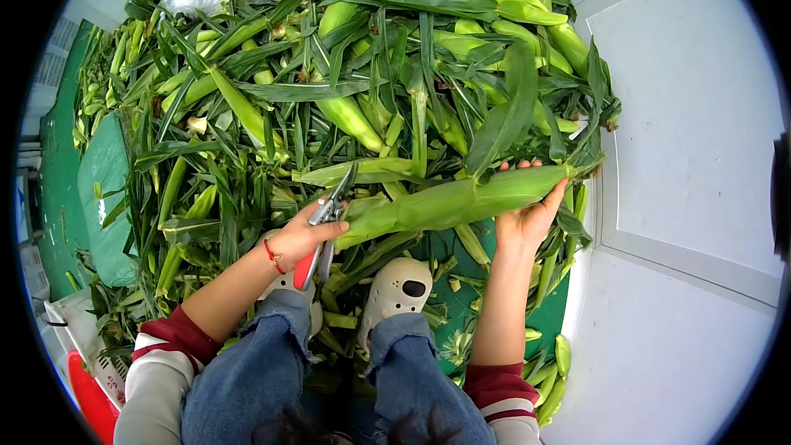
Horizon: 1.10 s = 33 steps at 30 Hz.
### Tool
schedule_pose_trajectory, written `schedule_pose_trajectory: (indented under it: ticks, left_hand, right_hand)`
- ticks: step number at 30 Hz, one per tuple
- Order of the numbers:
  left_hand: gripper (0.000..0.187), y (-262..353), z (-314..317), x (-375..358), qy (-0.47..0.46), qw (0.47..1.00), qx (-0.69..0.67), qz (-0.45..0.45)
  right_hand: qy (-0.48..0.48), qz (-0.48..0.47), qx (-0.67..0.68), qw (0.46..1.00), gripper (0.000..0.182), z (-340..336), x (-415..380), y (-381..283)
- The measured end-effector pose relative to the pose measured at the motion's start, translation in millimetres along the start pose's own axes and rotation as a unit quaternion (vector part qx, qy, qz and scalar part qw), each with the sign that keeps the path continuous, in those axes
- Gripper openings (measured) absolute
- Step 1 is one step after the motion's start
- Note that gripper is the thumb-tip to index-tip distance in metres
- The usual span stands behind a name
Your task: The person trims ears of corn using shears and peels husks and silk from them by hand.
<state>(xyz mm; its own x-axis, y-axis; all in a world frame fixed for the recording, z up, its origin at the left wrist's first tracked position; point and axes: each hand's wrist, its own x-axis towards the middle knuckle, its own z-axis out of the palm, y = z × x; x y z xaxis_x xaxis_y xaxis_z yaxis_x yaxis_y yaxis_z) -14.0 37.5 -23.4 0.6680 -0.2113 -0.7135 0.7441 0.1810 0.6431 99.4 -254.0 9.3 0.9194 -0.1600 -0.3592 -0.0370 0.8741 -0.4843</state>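
While the left hand [309,239] closes around metal pruning shears with a red handle [320,239] and pinches the near end of a long green unshucked ear of corn [449,204], the right hand [529,213] cups the ear's other end, fingers curled behind it. The ear lies nearly level between the hands, above two cream perforated clogs [398,292] and just in front of a large heap of green corn ears and leaves [329,91]. A white panelled wall [676,115] stands to the right.
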Motion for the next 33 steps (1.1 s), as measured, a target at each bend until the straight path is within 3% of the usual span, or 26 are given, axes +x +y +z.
schedule_pose_trajectory:
  ticks: [7, 8, 10, 11, 13, 14, 15, 17, 18, 19, 21, 24, 27, 28, 31, 33]
  left_hand:
    - [0.043, -14, 1, -5, 0.020, 0.997, -0.037, -0.065]
    - [0.043, -16, -1, -5, 0.024, 0.997, -0.050, -0.056]
    - [0.042, -17, -4, -3, 0.031, 0.996, -0.075, -0.039]
    - [0.044, -18, -7, 1, 0.059, 0.996, 0.063, 0.032]
    - [0.047, -5, -9, 8, 0.115, 0.921, 0.331, 0.168]
    - [0.064, 1, -10, 9, 0.135, 0.915, 0.354, 0.140]
    - [0.070, 9, -6, 7, 0.169, 0.851, 0.448, 0.214]
    - [0.082, 26, 0, 3, 0.228, 0.674, 0.610, 0.349]
    - [0.093, 39, 8, -4, 0.201, 0.714, 0.572, 0.351]
    - [0.080, 61, 21, -15, 0.195, 0.707, 0.544, 0.407]
    - [0.059, 91, 43, -27, 0.124, 0.757, 0.436, 0.471]
    - [0.033, 135, 69, -27, 0.122, 0.721, 0.370, 0.573]
    - [0.024, 156, 74, -32, 0.119, 0.721, 0.442, 0.521]
    - [0.020, 157, 75, -34, 0.146, 0.715, 0.433, 0.529]
    - [0.020, 158, 73, -40, 0.183, 0.717, 0.442, 0.507]
    - [0.021, 161, 74, -44, 0.214, 0.670, 0.484, 0.520]
  right_hand:
    - [0.032, -0.054, -0.100, 0.993, 0.046, 23, -12, 12]
    - [-0.041, -0.019, -0.080, 0.996, 0.048, 17, -12, 13]
    - [-0.041, 0.035, -0.072, 0.996, 0.049, 28, -24, 20]
    - [-0.041, 0.061, -0.069, 0.995, 0.050, 33, -28, 22]
    - [-0.081, 0.029, -0.114, 0.990, 0.051, 29, -30, 30]
    - [-0.086, 0.014, -0.150, 0.985, 0.049, 29, -32, 34]
    - [-0.091, 0.000, -0.186, 0.978, 0.048, 33, -35, 39]
    - [-0.061, -0.017, -0.221, 0.973, 0.046, 42, -43, 48]
    - [-0.052, -0.025, -0.230, 0.972, 0.045, 48, -46, 52]
    - [-0.041, -0.032, -0.239, 0.970, 0.044, 52, -50, 54]
    - [-0.051, -0.036, -0.238, 0.969, 0.033, 59, -57, 57]
    - [-0.072, -0.036, -0.260, 0.962, 0.025, 79, -74, 65]
    - [-0.098, -0.096, -0.310, 0.941, 0.024, 84, -85, 76]
    - [-0.118, -0.118, -0.397, 0.902, 0.023, 88, -85, 74]
    - [-0.149, -0.132, -0.406, 0.892, 0.023, 93, -87, 79]
    - [-0.161, -0.189, -0.469, 0.848, 0.024, 90, -87, 82]
